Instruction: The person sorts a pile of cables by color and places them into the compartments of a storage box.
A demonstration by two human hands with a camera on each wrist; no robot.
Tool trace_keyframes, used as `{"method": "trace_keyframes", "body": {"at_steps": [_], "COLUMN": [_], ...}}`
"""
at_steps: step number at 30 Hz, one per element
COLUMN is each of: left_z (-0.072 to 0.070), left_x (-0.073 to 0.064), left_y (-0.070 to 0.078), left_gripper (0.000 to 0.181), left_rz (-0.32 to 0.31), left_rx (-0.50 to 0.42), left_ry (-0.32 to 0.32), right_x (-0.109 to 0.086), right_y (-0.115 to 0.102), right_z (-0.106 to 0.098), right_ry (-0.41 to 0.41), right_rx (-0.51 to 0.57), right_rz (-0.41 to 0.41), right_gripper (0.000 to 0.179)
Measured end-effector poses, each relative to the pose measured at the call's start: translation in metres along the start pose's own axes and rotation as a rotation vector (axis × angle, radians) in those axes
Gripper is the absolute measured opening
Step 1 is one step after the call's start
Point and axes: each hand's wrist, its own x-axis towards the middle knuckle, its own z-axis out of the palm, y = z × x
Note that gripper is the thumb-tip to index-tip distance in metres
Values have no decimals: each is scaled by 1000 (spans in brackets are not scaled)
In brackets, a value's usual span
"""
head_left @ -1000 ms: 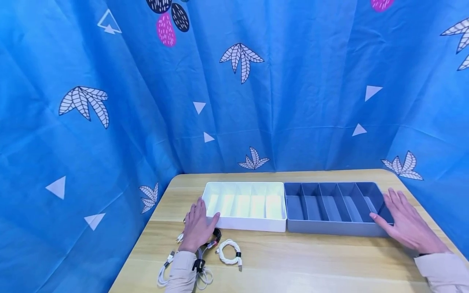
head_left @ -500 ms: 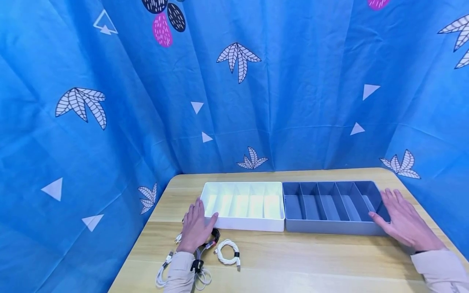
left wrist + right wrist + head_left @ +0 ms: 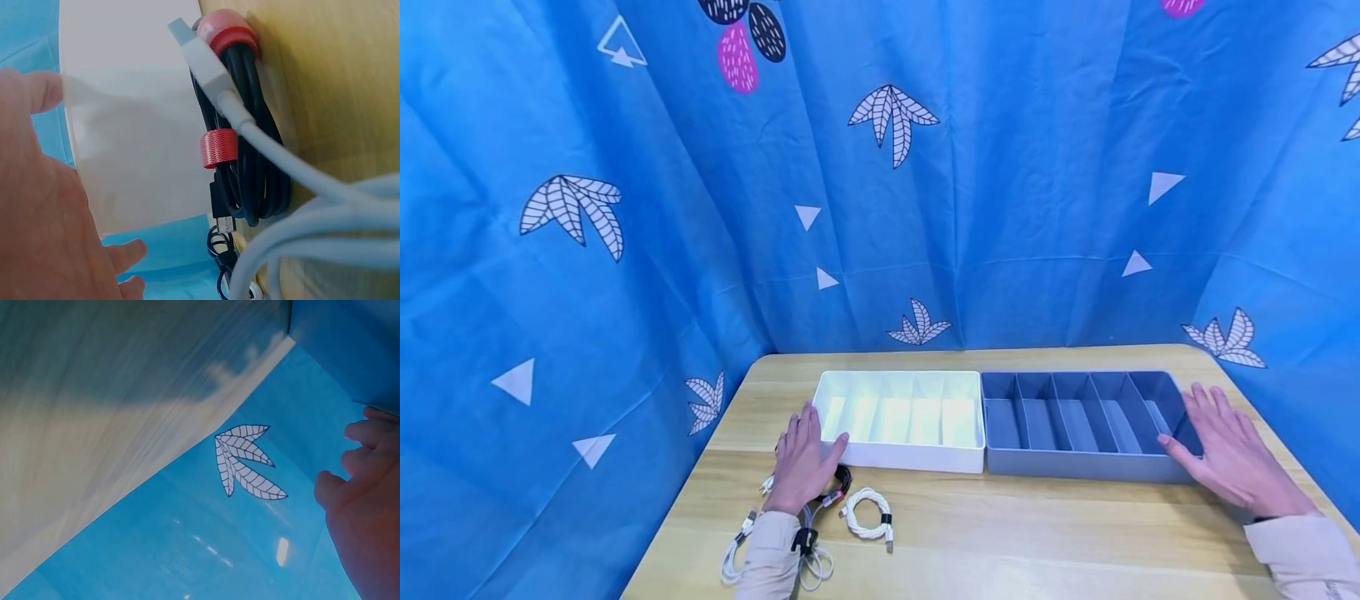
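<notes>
My left hand (image 3: 802, 462) rests with extended fingers at the left front corner of a white divided tray (image 3: 917, 458). My right hand (image 3: 1240, 454) lies spread at the right end of a grey-blue divided tray (image 3: 1090, 467), thumb over its front rim. The two trays stand side by side, their compartments bare. Under and around my left forearm lie several cables. In the left wrist view a black cable bundle (image 3: 253, 125) has a red strap (image 3: 219, 148), with a white USB plug (image 3: 209, 65) crossing over it.
A coiled white cable (image 3: 868, 530) with a black tie lies right of my left forearm. Another white cable (image 3: 730, 560) lies to its left. The wooden table (image 3: 1037, 542) has rounded back corners, and a blue patterned curtain (image 3: 1037, 208) hangs behind it.
</notes>
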Motion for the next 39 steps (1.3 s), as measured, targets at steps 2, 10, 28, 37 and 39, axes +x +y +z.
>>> {"method": "trace_keyframes", "body": {"at_steps": [2, 10, 28, 37, 39], "left_z": [0, -2, -22, -59, -64], "left_x": [0, 0, 3, -14, -17], "left_y": [0, 2, -10, -21, -25], "left_gripper": [94, 94, 90, 73, 73], "left_rz": [0, -16, 161, 231, 237], "left_rx": [7, 10, -46, -120, -122], "left_ry": [2, -10, 70, 127, 142], "right_x": [0, 2, 3, 3, 3], "right_y": [0, 1, 1, 0, -1], "right_z": [0, 3, 3, 2, 2], "right_ry": [0, 9, -2, -6, -6], "right_rx": [-4, -16, -10, -8, -8], "right_rz": [4, 1, 9, 13, 13], "right_gripper": [91, 92, 93, 91, 91]}}
